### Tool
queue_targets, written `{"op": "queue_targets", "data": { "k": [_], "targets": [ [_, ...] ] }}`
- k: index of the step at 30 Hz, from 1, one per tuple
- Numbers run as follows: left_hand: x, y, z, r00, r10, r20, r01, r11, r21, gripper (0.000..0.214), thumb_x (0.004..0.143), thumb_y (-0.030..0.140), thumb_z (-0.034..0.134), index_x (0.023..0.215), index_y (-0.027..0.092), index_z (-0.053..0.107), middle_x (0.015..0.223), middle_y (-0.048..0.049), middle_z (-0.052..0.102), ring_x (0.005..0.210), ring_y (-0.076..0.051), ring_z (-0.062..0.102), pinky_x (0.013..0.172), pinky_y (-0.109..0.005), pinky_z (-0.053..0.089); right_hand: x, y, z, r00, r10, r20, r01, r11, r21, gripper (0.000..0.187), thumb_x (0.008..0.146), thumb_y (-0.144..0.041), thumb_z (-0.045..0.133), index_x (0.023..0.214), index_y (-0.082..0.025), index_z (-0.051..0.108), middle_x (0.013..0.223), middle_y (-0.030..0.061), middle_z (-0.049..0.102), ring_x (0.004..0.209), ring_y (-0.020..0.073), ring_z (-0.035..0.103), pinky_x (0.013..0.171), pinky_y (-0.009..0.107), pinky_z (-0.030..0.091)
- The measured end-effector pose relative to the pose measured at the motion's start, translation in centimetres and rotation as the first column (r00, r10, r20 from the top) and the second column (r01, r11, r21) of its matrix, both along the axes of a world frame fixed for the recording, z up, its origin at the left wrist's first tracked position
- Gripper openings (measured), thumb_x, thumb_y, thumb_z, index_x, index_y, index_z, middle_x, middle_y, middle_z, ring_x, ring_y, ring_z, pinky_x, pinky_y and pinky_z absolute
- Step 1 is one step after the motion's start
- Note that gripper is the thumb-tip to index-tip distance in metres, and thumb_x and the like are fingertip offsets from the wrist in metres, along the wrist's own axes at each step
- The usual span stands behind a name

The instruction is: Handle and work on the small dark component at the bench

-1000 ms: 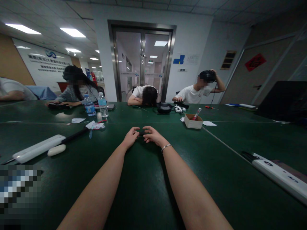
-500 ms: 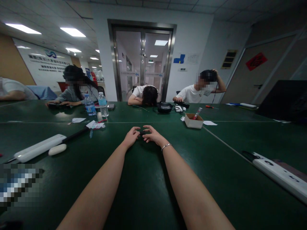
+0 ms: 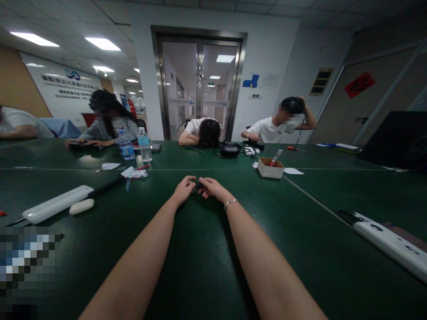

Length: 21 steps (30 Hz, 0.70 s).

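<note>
Both my arms reach forward over the dark green table (image 3: 200,249). A small black object (image 3: 199,185) lies between my two hands, mostly covered by fingers, so its kind cannot be made out. My left hand (image 3: 184,190) pinches it from the left side. On the right, my right hand (image 3: 213,189) has its thumb and fingers closed at the object's other end. A silver bracelet (image 3: 231,203) circles my right wrist.
A cardboard box (image 3: 271,169) with a small tool stands ahead right; a black headset (image 3: 230,149) lies beyond. Water bottles (image 3: 144,146), paper scraps (image 3: 133,172), a white long-bodied device (image 3: 58,204) and a white oval case (image 3: 82,206) are left. A white strip (image 3: 390,240) lies right. Several people sit opposite.
My right hand's fingers have drawn in from spread to closed on the small black object. My left hand stays nearly in place.
</note>
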State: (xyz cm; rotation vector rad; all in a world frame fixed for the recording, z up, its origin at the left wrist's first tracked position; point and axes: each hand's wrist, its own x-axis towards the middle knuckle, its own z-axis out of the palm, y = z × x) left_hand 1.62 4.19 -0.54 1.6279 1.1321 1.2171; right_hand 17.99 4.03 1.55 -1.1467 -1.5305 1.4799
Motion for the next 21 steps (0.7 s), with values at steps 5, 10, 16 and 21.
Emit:
{"op": "queue_targets", "data": {
  "k": [5, 10, 16, 21],
  "targets": [
    [-0.04, 0.13, -0.03, 1.0, 0.006, -0.002, -0.006, 1.0, 0.001, 0.031, 0.076, 0.022, 0.049, 0.106, 0.016, 0.053, 0.068, 0.0009, 0.053, 0.064, -0.012, 0.052, 0.058, -0.022, 0.04, 0.04, -0.04, 0.15, 0.997, 0.041, -0.065, -0.04, 0.999, 0.017, 0.042, 0.079, -0.017, 0.064, 0.117, -0.02, 0.045, 0.081, 0.0013, 0.06, 0.045, 0.0055, 0.057, 0.04, 0.015, 0.049],
    [0.04, -0.19, 0.33, 1.0, 0.008, -0.002, -0.008, 1.0, -0.006, 0.029, 0.076, 0.021, 0.048, 0.105, 0.015, 0.053, 0.067, 0.0014, 0.052, 0.061, -0.011, 0.051, 0.057, -0.022, 0.04, 0.06, 0.1, 0.05, 1.0, -0.013, -0.018, 0.013, 1.0, -0.013, 0.027, 0.09, -0.035, 0.046, 0.107, -0.014, 0.049, 0.07, 0.0033, 0.06, 0.039, 0.0065, 0.053, 0.035, 0.016, 0.045],
    [0.03, -0.32, 0.4, 1.0, 0.025, -0.016, -0.025, 1.0, -0.017, 0.03, 0.078, 0.021, 0.047, 0.106, 0.015, 0.053, 0.069, 0.0003, 0.054, 0.062, -0.011, 0.052, 0.058, -0.022, 0.04, 0.37, 0.16, -0.12, 0.997, 0.026, -0.073, -0.021, 0.997, 0.069, 0.057, 0.071, -0.013, 0.068, 0.118, -0.027, 0.038, 0.096, 0.0021, 0.058, 0.047, 0.0061, 0.058, 0.039, 0.017, 0.049],
    [-0.07, -0.27, 0.27, 1.0, 0.011, -0.017, -0.012, 0.999, -0.032, 0.029, 0.078, 0.023, 0.048, 0.107, 0.018, 0.054, 0.076, -0.0012, 0.056, 0.066, -0.012, 0.053, 0.06, -0.023, 0.041, 0.2, 0.24, -0.18, 1.0, -0.017, 0.021, 0.016, 1.0, 0.022, 0.028, 0.087, -0.034, 0.05, 0.107, -0.016, 0.046, 0.07, 0.0017, 0.058, 0.039, 0.0058, 0.051, 0.033, 0.014, 0.042]
  ]
}}
